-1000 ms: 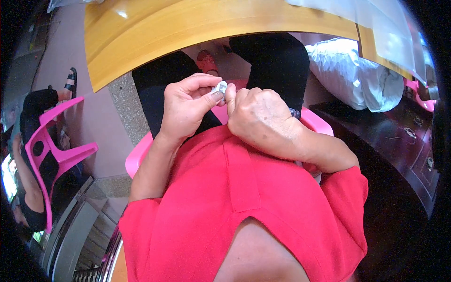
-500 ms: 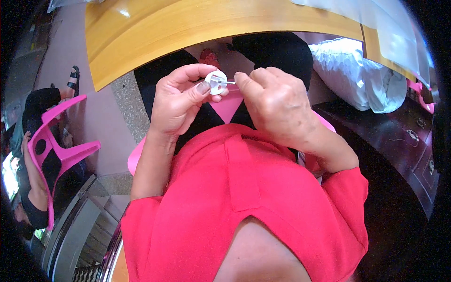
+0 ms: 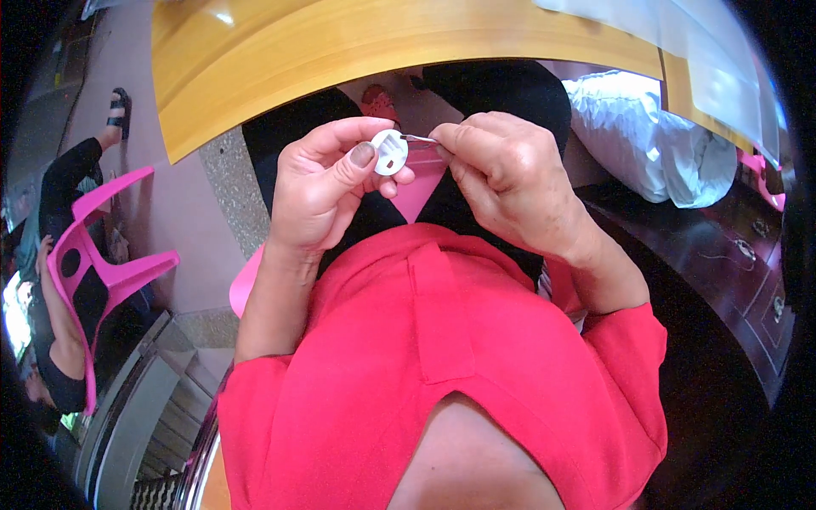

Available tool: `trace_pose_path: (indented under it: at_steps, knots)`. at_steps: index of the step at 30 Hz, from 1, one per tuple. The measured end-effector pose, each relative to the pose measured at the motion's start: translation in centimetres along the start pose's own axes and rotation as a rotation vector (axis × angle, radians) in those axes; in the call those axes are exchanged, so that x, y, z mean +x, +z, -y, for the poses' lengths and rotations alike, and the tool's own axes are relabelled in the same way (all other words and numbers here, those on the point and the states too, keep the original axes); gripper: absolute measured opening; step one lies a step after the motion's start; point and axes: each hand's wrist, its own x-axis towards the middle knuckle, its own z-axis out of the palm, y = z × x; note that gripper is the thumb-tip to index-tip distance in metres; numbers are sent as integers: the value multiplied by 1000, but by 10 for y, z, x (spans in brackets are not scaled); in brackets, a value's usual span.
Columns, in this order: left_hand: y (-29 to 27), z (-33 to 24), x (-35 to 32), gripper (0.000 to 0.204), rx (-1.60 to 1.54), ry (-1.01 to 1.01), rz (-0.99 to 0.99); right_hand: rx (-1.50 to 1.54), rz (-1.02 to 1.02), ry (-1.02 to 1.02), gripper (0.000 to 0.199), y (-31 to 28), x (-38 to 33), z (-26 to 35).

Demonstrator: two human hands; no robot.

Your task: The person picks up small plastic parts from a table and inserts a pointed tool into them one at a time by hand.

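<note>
Above my lap, my left hand [image 3: 314,187] pinches a small round white plastic disc [image 3: 393,158] between thumb and fingers. Slots and a small dark hole show in the disc's face. From the right, my right hand [image 3: 517,174] is closed around a thin, silvery metal tool [image 3: 420,138], its kind too small to tell. The tool's tip reaches the upper right rim of the disc; whether it touches the disc or goes into a slot is hard to see. Its other end is hidden inside my right fingers.
A yellow wooden table [image 3: 340,51] with clear plastic sheeting [image 3: 714,59] lies just beyond my hands. A white wrapped bundle [image 3: 633,140] rests at the right by dark furniture [image 3: 722,255]. At the left, another person [image 3: 64,336] sits on a pink plastic chair [image 3: 110,270].
The disc has turned slightly in my left fingers, so its face looks different. My right hand has tilted, and the tool's tip has moved up from the disc's middle to its upper right rim.
</note>
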Motion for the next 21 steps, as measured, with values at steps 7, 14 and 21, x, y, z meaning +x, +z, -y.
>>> trace_pose_path:
  at_steps: [7,14,21]
  knots:
    - [3,0,0,27,-32,44,-19,-50,54,-17,26,8,-3,4]
    - [2,1,1,27,-41,34,-9,-124,73,-25,29,5,-4,8]
    - [5,5,0,30,14,52,-50,-203,60,-20,29,4,-9,11]
